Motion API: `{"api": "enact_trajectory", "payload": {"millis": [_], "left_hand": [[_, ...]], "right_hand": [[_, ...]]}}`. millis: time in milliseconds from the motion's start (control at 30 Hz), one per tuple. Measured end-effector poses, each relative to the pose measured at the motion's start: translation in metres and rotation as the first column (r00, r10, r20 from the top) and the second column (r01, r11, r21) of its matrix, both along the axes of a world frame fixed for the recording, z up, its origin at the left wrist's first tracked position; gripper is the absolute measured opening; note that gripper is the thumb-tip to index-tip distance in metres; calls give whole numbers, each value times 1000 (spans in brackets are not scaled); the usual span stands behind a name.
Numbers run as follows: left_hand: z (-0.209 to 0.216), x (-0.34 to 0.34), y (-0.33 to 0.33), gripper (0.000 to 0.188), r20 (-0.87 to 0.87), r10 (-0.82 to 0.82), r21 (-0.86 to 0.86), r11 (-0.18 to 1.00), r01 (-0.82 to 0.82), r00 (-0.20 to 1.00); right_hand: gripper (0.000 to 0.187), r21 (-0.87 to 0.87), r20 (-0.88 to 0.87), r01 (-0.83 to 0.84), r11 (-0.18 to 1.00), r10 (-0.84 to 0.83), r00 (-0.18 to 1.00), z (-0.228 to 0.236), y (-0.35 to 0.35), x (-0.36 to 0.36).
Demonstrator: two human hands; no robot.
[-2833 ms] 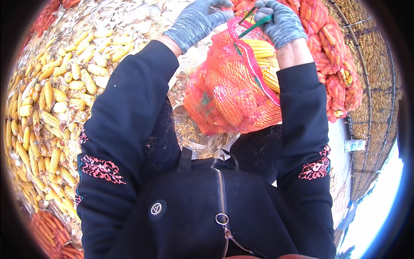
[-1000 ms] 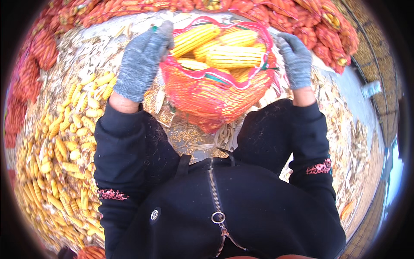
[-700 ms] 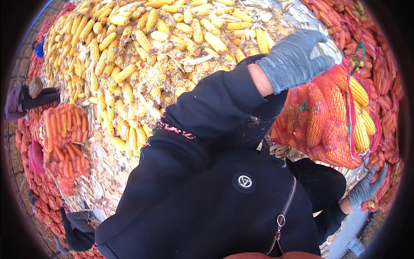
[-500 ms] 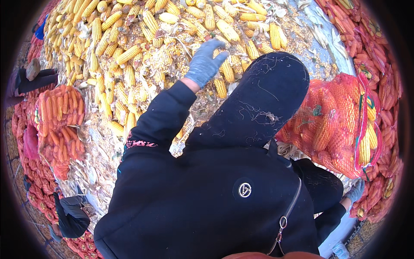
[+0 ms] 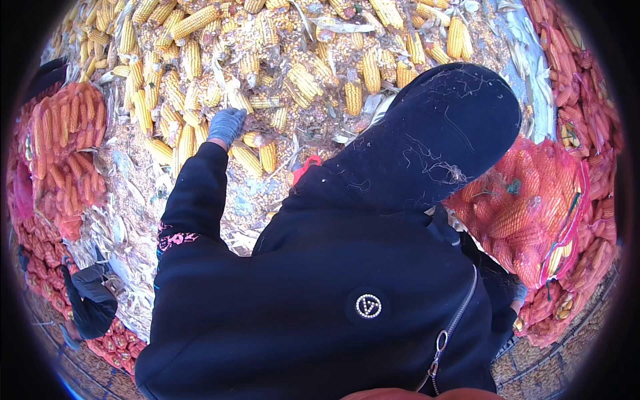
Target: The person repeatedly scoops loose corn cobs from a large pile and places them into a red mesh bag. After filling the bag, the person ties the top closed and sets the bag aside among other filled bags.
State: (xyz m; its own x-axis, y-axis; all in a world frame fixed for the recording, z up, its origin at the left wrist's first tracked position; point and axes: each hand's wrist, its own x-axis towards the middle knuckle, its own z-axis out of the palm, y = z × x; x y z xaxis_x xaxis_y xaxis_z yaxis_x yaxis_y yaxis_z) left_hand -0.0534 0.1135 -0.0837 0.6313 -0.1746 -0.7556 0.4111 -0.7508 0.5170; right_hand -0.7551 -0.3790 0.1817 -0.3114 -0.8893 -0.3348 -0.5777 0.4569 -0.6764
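Observation:
My left hand (image 5: 227, 125), in a grey glove, reaches down into a spread of yellow corn cobs (image 5: 193, 60). Its fingers are curled against a pale corn cob (image 5: 238, 97) with bits of husk, and their tips are partly hidden. To the right of my raised knee (image 5: 460, 127) leans a red mesh sack (image 5: 517, 207) filled with cobs. Low beside that sack, a small part of my gloved right hand (image 5: 520, 292) shows past my dark sleeve; its fingers are hidden.
Loose kernels and dry husks (image 5: 127, 247) litter the ground. Filled red mesh sacks (image 5: 70, 127) stand on the left, with more sacks (image 5: 573, 87) stacked along the right. Another person (image 5: 93, 300) bends over at the lower left. A red strip (image 5: 306, 168) lies by my thigh.
My left hand has swung left and nearer, from spread fingers over the pile to curled fingers at a cob. The view has shifted, and my right hand is now more hidden.

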Motion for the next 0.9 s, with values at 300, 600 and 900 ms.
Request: {"api": "enact_trajectory", "payload": {"millis": [300, 600, 900], "left_hand": [[-51, -147, -4, 69, 59, -340, 615, 753, 234, 939], [-16, -122, -37, 75, -55, -361, 631, 710, 312, 931], [-81, -139, 50, 94, 109, 152, 252, 952, -175, 982]], "right_hand": [[38, 53, -37, -51, 997, 53, 998, 8, 9, 11], [35, 80, -37, -86, 993, 89, 995, 7, 17, 9], [33, 141, -43, -160, 977, 168, 985, 1, 16, 25]]}}
